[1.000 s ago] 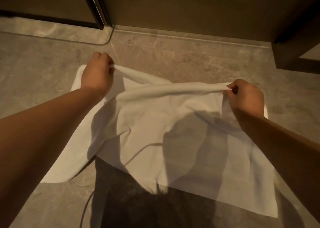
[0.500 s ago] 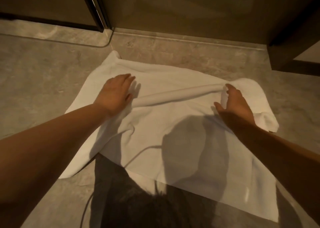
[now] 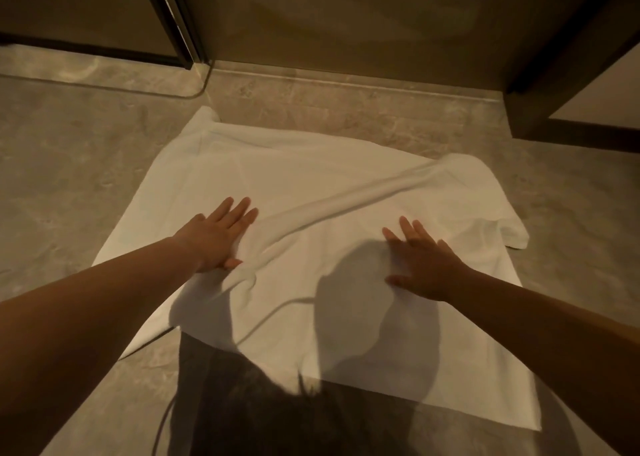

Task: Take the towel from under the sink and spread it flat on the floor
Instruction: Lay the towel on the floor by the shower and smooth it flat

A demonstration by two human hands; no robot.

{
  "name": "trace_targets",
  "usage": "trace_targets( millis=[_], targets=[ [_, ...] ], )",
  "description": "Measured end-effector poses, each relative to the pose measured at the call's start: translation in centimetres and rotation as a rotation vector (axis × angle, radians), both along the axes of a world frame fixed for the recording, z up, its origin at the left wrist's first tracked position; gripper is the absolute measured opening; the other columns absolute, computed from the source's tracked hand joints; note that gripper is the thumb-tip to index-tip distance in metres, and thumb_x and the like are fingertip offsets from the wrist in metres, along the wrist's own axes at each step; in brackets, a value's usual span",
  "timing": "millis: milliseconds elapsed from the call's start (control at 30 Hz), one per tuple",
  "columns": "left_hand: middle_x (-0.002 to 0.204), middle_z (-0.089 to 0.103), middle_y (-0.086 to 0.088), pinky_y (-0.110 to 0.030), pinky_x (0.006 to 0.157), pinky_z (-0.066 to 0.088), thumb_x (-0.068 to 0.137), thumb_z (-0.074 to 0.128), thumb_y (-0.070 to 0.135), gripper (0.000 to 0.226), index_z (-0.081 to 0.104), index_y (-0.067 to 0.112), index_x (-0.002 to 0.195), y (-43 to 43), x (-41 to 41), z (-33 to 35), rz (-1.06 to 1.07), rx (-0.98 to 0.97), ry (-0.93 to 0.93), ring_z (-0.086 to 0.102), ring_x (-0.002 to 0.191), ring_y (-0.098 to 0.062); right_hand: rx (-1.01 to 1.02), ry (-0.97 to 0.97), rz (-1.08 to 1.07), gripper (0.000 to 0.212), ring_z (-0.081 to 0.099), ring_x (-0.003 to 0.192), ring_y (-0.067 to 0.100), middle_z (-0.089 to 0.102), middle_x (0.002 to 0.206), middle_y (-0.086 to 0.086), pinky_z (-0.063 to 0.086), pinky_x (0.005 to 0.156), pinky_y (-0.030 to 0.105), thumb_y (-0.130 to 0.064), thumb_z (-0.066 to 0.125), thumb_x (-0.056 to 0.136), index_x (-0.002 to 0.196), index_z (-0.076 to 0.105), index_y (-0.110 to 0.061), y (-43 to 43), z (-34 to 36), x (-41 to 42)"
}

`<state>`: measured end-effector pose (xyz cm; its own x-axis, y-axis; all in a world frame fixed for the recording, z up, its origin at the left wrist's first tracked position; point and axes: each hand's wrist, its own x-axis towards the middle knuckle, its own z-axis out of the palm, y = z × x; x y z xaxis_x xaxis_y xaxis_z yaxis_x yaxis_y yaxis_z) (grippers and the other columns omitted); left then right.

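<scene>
A white towel point(image 3: 311, 185) lies spread on the grey stone floor point(image 3: 69, 178), its far edge near the wall. A raised fold runs diagonally across it from beside my left hand up to the far right corner, which is bunched. My left hand point(image 3: 216, 235) rests palm down on the towel's left middle, fingers apart. On the right middle of the towel my right hand point(image 3: 422, 260) also lies flat with fingers spread. Neither hand grips the cloth. A dark shadow covers the towel's near part.
A dark-framed glass door point(image 3: 173, 15) stands at the back left, with a brown wall point(image 3: 346, 22) behind the towel. A dark cabinet base point(image 3: 571, 133) juts in at the back right. Bare stone floor lies left and right of the towel.
Both hands let go of the towel's far edge, which dropped to the floor. They then slid back toward me and now press flat on the cloth with open fingers.
</scene>
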<state>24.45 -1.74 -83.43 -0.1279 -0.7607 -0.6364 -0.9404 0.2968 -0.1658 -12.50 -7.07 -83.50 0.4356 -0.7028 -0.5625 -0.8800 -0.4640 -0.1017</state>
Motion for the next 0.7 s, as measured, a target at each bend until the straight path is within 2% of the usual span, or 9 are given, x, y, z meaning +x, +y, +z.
trace_targets(
  millis=[167, 333, 433, 533, 700],
  targets=[
    [0.153, -0.030, -0.008, -0.045, 0.108, 0.030, 0.081, 0.045, 0.070, 0.109, -0.026, 0.016, 0.144, 0.6, -0.7, 0.6, -0.014, 0.034, -0.119, -0.015, 0.144, -0.030, 0.046, 0.030, 0.081, 0.093, -0.016, 0.145, 0.029, -0.021, 0.158, 0.005, 0.013, 0.113, 0.057, -0.063, 0.050, 0.084, 0.149, -0.010, -0.033, 0.9, 0.1, -1.4],
    [0.149, -0.037, -0.005, -0.052, 0.115, 0.005, 0.081, 0.049, 0.065, 0.110, -0.036, 0.021, 0.137, 0.6, -2.3, 0.9, -0.171, -0.024, -0.042, -0.024, 0.141, -0.030, -0.032, -0.028, -0.016, 0.092, -0.013, 0.145, 0.029, -0.016, 0.159, 0.005, 0.010, 0.113, 0.056, -0.065, 0.049, 0.084, 0.150, -0.005, -0.033, 0.2, 0.6, -1.4],
    [0.151, -0.035, -0.006, -0.049, 0.114, 0.013, 0.083, 0.047, 0.066, 0.108, -0.034, 0.020, 0.137, 0.4, -3.3, 0.5, -0.270, 0.007, -0.044, -0.022, 0.142, -0.030, 0.037, 0.027, -0.107, 0.101, -0.016, 0.144, 0.035, -0.022, 0.157, 0.006, 0.010, 0.111, 0.061, -0.067, 0.056, 0.078, 0.149, -0.009, -0.035, -0.1, 0.5, -1.7],
    [0.152, -0.033, -0.005, -0.045, 0.107, 0.026, 0.081, 0.048, 0.067, 0.108, -0.029, 0.020, 0.142, 0.5, -3.8, 0.2, -0.252, 0.053, -0.077, -0.020, 0.142, -0.031, 0.081, 0.094, -0.054, 0.114, -0.019, 0.142, 0.038, -0.027, 0.156, 0.007, 0.011, 0.110, 0.063, -0.063, 0.067, 0.072, 0.147, -0.015, -0.036, 0.3, 0.1, -2.0],
    [0.149, -0.038, 0.001, -0.048, 0.106, 0.029, 0.070, 0.052, 0.076, 0.121, -0.031, 0.024, 0.140, 0.8, -3.3, 0.1, -0.192, 0.071, -0.107, -0.023, 0.142, -0.030, 0.088, 0.104, 0.027, 0.129, -0.023, 0.141, 0.037, -0.030, 0.154, 0.004, 0.011, 0.109, 0.066, -0.062, 0.075, 0.063, 0.145, -0.021, -0.036, 0.1, 0.1, -3.7]
  ],
)
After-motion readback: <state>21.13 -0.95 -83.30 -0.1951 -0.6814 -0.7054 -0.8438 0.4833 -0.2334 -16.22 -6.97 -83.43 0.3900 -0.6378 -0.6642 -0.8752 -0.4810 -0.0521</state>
